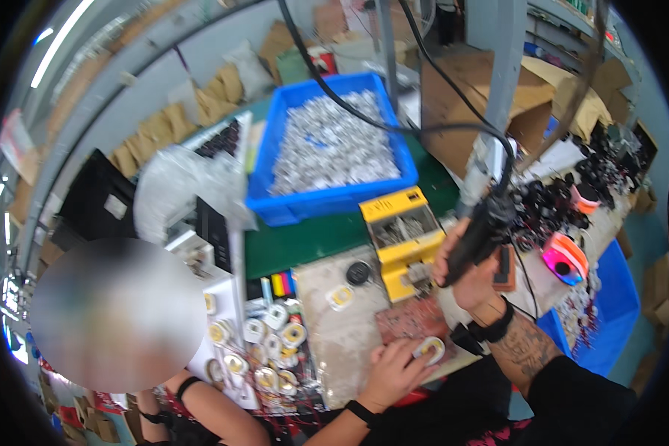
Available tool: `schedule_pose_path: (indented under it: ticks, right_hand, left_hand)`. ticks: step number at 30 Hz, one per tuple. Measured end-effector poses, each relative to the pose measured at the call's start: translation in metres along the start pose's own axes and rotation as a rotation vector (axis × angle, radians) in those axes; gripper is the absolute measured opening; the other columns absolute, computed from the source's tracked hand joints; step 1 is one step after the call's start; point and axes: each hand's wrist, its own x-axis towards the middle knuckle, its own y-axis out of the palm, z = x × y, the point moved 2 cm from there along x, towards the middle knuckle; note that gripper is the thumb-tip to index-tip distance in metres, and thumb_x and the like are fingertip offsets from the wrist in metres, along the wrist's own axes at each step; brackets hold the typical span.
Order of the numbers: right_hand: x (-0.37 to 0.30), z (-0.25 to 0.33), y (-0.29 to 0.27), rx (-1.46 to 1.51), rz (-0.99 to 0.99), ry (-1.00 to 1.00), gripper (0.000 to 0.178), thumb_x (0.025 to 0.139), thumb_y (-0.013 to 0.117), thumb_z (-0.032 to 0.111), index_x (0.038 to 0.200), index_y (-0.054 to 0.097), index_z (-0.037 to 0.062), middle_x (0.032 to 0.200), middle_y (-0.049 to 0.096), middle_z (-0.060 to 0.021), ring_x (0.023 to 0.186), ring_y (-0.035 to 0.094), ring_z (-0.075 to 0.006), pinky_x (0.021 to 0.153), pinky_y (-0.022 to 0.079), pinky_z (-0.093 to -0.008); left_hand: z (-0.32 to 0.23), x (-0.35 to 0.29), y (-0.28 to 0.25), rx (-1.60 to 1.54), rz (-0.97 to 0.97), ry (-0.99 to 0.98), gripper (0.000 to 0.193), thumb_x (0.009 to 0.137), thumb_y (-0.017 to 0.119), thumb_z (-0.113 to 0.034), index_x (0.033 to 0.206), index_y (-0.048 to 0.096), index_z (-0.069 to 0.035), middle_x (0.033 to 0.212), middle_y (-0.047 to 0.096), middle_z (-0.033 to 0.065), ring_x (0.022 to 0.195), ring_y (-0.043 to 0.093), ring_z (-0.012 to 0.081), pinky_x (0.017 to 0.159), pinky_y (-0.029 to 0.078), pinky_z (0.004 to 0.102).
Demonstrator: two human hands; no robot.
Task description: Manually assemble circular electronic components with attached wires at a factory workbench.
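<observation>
One round white piece [430, 348] held in the left grip [395, 373], one black tool [482, 236] in the right grip [474, 287]

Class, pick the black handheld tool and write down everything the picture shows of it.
The black handheld tool is long and dark, with a surface that looks like plastic. It slants, its upper end toward the upper right of the view and its narrower end toward the lower left. The person's right grip is wrapped around it. A dark cable appears to meet its upper end. It shows just right of the yellow box. Blur hides finer parts; no tip can be made out.
</observation>
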Motion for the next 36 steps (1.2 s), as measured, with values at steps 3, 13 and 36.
schedule_pose_path:
  ticks: [3, 13, 36]
  right_hand:
    - [-0.016, 0.009, -0.003, -0.068, -0.01, -0.058, 0.091, 0.075, 0.061, 0.088, 0.114, 0.047, 0.0067, 0.077, 0.055, -0.0045, 0.065, 0.057, -0.0141, 0.057, 0.049, -0.0288]
    - [-0.028, 0.017, -0.04, -0.153, 0.193, -0.17, 0.079, 0.085, 0.062, 0.08, 0.114, 0.042, 0.0103, 0.074, 0.047, -0.0002, 0.062, 0.049, -0.013, 0.056, 0.046, -0.0271]
    - [-0.026, 0.019, -0.032, -0.182, 0.256, -0.106, 0.071, 0.1, 0.044, 0.074, 0.123, 0.039, 0.0071, 0.085, 0.046, 0.0007, 0.074, 0.047, -0.0069, 0.07, 0.039, -0.0202]
  left_hand:
    - [-0.007, -0.003, -0.004, 0.013, 0.025, -0.001, 0.034, 0.084, 0.083, -0.031, 0.114, 0.075, -0.018, 0.125, 0.067, 0.0044, 0.11, 0.062, 0.0239, 0.089, 0.04, 0.0386]
    - [-0.001, 0.002, 0.001, -0.138, -0.172, -0.119, 0.027, 0.09, 0.075, -0.026, 0.112, 0.069, -0.011, 0.128, 0.063, 0.0075, 0.124, 0.054, 0.0303, 0.098, 0.038, 0.0476]
    - [0.019, 0.027, 0.0, -0.131, -0.251, -0.235, 0.025, 0.079, 0.077, -0.019, 0.103, 0.073, -0.012, 0.128, 0.066, 0.0039, 0.123, 0.053, 0.0291, 0.102, 0.037, 0.0474]
